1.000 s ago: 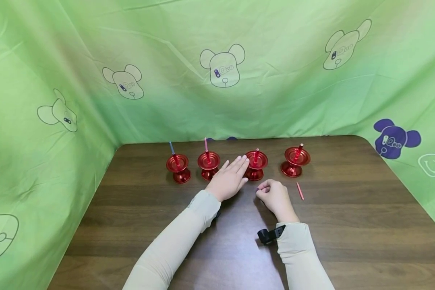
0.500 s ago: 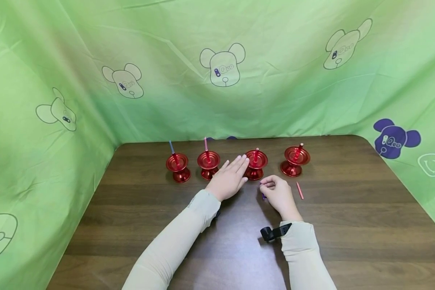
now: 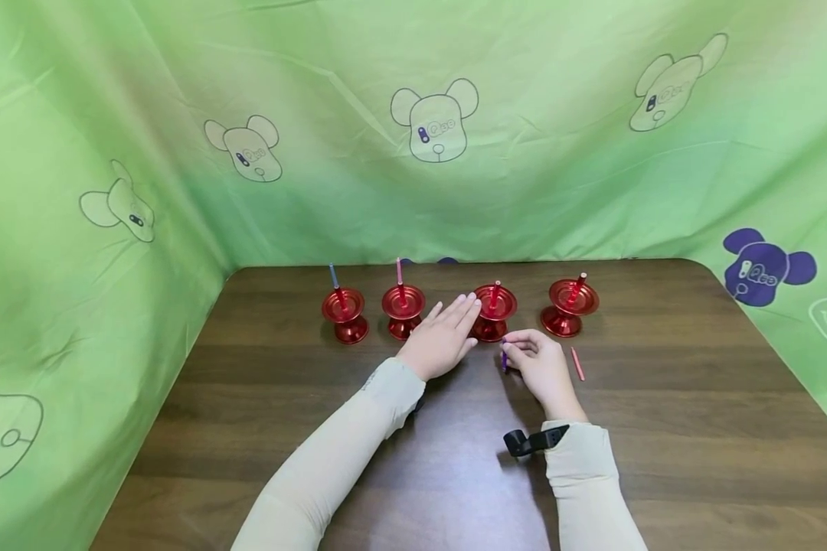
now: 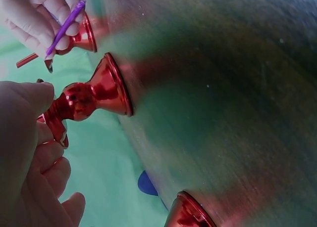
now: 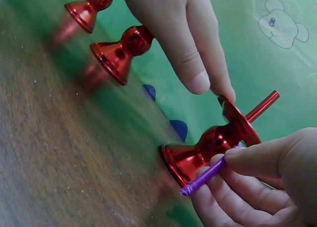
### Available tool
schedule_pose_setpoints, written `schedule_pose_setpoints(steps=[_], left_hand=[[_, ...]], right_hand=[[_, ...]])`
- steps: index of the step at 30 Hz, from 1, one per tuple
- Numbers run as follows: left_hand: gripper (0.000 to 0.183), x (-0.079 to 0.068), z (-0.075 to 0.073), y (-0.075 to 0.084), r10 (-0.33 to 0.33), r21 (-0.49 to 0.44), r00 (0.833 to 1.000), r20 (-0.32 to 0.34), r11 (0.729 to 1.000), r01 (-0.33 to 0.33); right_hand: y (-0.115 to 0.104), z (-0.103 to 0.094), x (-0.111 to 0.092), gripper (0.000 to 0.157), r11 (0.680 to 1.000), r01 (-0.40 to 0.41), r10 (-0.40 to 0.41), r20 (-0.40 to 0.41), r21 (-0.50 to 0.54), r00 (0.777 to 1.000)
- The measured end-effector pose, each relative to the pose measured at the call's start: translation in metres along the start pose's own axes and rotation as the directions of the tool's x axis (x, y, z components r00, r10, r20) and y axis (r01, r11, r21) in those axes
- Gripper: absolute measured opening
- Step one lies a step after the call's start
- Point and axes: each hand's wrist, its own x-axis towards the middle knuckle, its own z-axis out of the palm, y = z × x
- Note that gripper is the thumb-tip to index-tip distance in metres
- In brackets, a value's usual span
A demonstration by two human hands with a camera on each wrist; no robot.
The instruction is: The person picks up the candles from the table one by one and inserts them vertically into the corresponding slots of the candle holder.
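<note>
Several red metallic candle holders stand in a row. Between the right thumb and fingers, a purple candle (image 5: 203,180) is pinched by my right hand (image 3: 537,363), just in front of the third candle holder (image 3: 494,304). My left hand (image 3: 439,340) reaches to that same holder, its fingers fairly straight and the fingertips at the dish rim. From the third holder's dish rises a bare red tube (image 5: 263,107). A blue candle (image 3: 334,275) stands in the leftmost holder (image 3: 343,308), and a pink candle (image 3: 399,271) in the second holder (image 3: 403,304), partly behind the left hand.
At the right stands the fourth candle holder (image 3: 570,302), its tube without a candle. A coral-pink candle (image 3: 577,364) lies on the wooden table (image 3: 668,428) beside the right hand. Green printed cloth (image 3: 524,176) hangs behind the table's far edge.
My right hand has shifted slightly right and raised the purple candle's position in the fingers, so more of it shows. The left hand stays at the third holder; the view has shifted a little.
</note>
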Motion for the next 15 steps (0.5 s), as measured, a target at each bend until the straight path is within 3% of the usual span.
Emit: schedule_pose_setpoints(steps=[6, 15], left_hand=[[0.064, 0.0006, -0.0001, 0.0004, -0.001, -0.001, 1.000, 0.003, 1.000, 0.001], [0.064, 0.0018, 0.0039, -0.0009, 0.006, 0.077, 1.000, -0.010, 0.997, -0.005]], right_hand=[[-0.0021, -0.0002, 0.0011, 0.020, 1.000, 0.010, -0.010, -0.028, 0.025, 1.000], [-0.0070, 0.0035, 0.0013, 0.018, 0.993, 0.112, -0.116, -0.141, -0.036, 0.983]])
